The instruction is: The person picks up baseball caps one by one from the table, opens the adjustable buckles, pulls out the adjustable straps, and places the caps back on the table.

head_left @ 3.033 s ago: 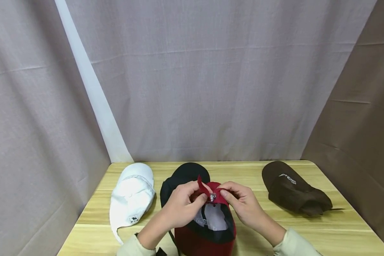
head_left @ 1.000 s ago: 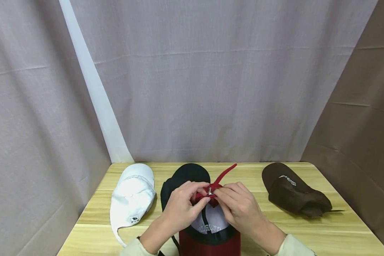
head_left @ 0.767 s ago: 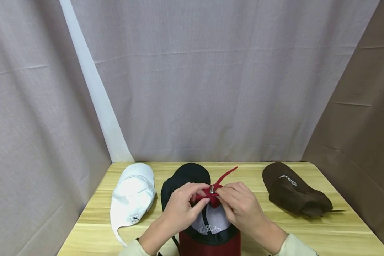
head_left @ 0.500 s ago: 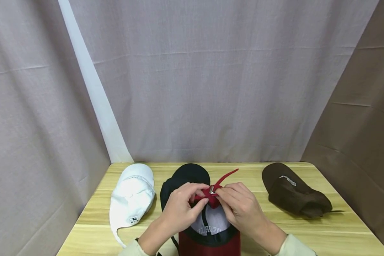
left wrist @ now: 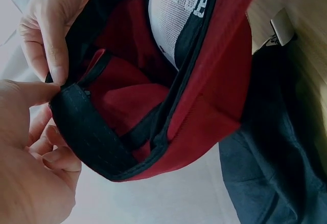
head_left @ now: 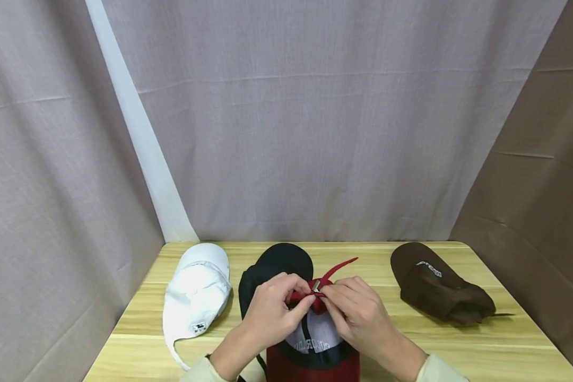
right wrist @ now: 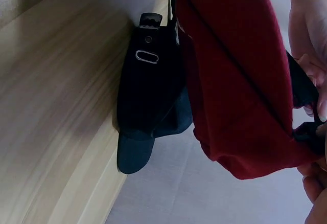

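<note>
the person's left hand (head_left: 274,310) and right hand (head_left: 360,314) both pinch the back band (left wrist: 84,127) of the red cap (head_left: 312,369), held between the white cap (head_left: 198,294) and brown cap (head_left: 439,284), near the black cap (head_left: 281,260).

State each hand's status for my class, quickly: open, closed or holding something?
Left hand: closed, pinching the red cap's back edge.
Right hand: closed, pinching the same cap beside its metal buckle.
</note>
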A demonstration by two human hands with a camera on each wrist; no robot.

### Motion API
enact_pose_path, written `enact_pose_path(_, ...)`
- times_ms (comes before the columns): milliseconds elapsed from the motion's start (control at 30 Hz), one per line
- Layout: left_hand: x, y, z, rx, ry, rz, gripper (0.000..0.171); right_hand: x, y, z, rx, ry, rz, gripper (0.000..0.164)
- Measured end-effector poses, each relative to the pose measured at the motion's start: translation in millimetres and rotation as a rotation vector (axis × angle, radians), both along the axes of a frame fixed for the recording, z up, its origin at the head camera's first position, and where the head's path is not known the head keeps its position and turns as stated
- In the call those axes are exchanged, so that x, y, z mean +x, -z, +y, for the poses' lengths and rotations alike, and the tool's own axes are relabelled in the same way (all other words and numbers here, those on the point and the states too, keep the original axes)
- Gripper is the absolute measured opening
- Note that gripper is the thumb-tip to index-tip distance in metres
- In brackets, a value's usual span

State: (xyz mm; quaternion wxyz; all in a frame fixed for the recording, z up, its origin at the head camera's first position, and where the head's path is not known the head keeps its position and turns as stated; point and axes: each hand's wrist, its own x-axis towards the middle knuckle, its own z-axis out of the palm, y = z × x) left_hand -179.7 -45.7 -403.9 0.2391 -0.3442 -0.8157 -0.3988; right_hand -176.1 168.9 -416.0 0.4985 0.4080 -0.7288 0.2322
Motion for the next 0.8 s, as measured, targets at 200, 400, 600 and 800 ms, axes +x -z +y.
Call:
enact_pose_path(200,0.0,0.3,1.0,-0.014,-0.009,0.035,0.013,0.8,0.3,0.9,0.001,0.01,0.003,0.027)
enact_pose_path(400,0.7,-1.0,0.2,-0.01,-0.014,0.036,0.014,-3.1,-1.0,2.4,-0.009,-0.004,0.031,0.026)
enact_pose_path(600,2.0,0.5,-2.4,-0.016,-0.022,0.027,0.014,-5.7,-1.5,5.4,-0.023,0.017,0.022,0.029)
enact_pose_path(800,1.2,1.6,-4.7,-0.014,-0.043,0.001,0.015,-5.8,-1.3,6.3,-0.023,0.017,0.005,0.028)
